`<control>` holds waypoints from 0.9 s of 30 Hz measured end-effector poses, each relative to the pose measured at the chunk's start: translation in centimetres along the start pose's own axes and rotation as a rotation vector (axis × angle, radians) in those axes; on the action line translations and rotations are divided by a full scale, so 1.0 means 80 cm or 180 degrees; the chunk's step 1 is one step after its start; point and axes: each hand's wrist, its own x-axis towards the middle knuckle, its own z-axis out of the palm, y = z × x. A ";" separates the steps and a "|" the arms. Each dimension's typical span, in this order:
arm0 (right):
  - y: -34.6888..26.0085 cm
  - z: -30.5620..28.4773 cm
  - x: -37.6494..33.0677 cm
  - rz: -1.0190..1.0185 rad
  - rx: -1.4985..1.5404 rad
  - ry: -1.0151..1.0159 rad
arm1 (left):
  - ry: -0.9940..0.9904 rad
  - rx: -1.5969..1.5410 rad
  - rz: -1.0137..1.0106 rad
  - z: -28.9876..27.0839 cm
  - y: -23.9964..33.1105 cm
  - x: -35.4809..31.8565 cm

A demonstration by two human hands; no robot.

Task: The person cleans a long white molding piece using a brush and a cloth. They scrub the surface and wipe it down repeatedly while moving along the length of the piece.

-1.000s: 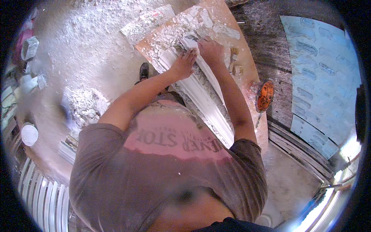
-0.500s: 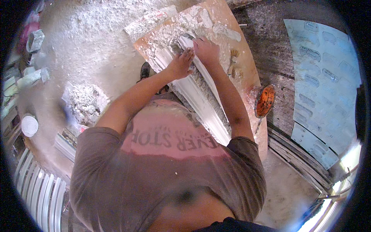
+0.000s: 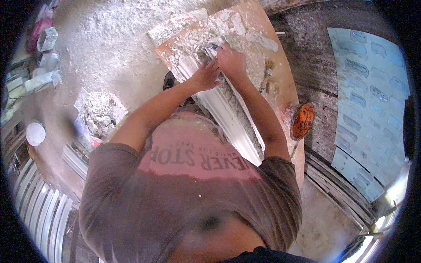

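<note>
Hand, left (image 3: 205, 76): fingers extended, laid over white moulding (image 3: 226, 119) | Hand, right (image 3: 232, 62): fingers curled at moulding's far end, grip cannot be told | moulding: lies aslant on plaster-strewn bench (image 3: 284, 85) | brush (image 3: 268, 69): right of hands | orange bowl (image 3: 303, 121): bench's right edge

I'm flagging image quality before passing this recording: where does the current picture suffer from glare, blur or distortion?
Head view: light burns out detail at the lower right rim; head view: the brown board's long right edge bows; head view: a dark, hazy smudge sits beside the white rubble pile; head view: the right hand looks soft, its fingertips hard to make out.
</note>
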 end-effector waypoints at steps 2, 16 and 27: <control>-0.004 -0.018 -0.003 -0.0079 -0.0049 0.0110 | 0.0024 -0.0076 -0.0037 -0.003 -0.002 0.001; -0.012 -0.017 0.013 0.0217 -0.0145 -0.0208 | 0.0186 -0.0161 0.0096 0.017 -0.007 0.002; 0.028 0.064 -0.172 0.1735 0.2195 0.0399 | 0.0355 -0.1811 -0.0216 -0.037 -0.051 -0.021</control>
